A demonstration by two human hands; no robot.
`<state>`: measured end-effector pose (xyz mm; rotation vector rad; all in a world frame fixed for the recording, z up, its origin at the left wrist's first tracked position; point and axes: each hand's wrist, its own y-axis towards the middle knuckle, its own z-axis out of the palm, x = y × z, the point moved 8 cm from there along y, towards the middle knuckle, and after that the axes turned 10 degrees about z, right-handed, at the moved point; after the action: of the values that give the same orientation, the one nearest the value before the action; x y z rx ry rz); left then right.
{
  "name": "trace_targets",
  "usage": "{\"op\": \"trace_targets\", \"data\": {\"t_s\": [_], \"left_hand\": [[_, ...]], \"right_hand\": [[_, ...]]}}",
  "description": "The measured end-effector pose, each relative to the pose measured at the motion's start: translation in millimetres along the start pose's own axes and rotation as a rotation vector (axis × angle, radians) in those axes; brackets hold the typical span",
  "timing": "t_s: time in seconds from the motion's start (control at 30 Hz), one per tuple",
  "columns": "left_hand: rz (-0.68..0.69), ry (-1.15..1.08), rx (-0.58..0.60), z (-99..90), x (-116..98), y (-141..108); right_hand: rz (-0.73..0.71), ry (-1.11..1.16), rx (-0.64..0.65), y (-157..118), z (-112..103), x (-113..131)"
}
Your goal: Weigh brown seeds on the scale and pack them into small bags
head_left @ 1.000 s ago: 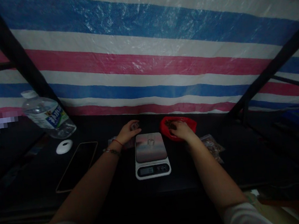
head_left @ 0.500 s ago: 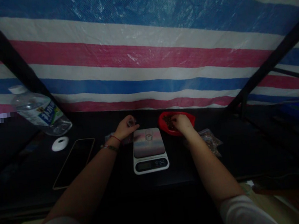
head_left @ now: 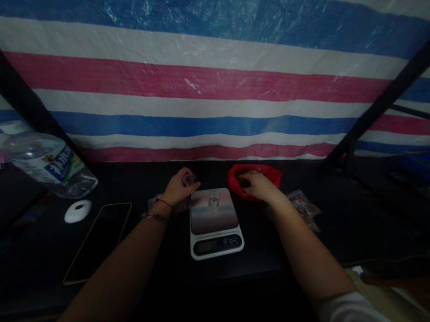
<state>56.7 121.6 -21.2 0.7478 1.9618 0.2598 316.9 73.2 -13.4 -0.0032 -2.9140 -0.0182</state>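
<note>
At the scale's far left corner, my left hand (head_left: 178, 187) is closed round a small clear round piece (head_left: 189, 178), perhaps a lid or small jar. My right hand (head_left: 256, 184) reaches into a red bag (head_left: 271, 173) with its rim spread wide. Its fingers bend down among dark brown bits; the tips are hidden, so what they pinch cannot be made out. Between the hands lies a white kitchen scale (head_left: 217, 244). A small clear jar (head_left: 213, 200) stands on its plate, with something small at the bottom. The scale's display is too dark to read.
A phone (head_left: 99, 240), a white oval case (head_left: 77, 211) and a large clear bottle (head_left: 50, 160) are on the left. Beside my right forearm lie clear bags of brown bits (head_left: 303, 210). Another clear bag (head_left: 155, 200) is partly behind my left wrist. Striped sheeting (head_left: 207, 94) hangs behind.
The right hand has shifted a little to the left within the red bag, and the bag's rim has changed shape. The left hand keeps its hold. The whole view has shifted slightly.
</note>
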Motion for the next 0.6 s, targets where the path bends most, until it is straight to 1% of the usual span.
{"op": "trace_targets", "data": {"t_s": [0.23, 0.37, 0.5, 0.6], "left_hand": [[0.004, -0.054, -0.024, -0.6, 2.4, -0.8], [0.014, -0.063, 0.0, 1.5, 1.8, -0.9], [0.026, -0.066, 0.002, 0.9, -0.6, -0.9], [0.025, -0.077, 0.01, 1.4, -1.9, -0.7]], "right_hand": [[0.017, -0.033, 0.011, 0.0, -4.5, 0.7], [0.019, -0.041, 0.034, -0.4, -4.5, 2.1], [0.065, -0.032, 0.01, 3.3, -6.1, -5.4], [0.075, -0.001, -0.033, 5.6, -9.2, -10.6]]}}
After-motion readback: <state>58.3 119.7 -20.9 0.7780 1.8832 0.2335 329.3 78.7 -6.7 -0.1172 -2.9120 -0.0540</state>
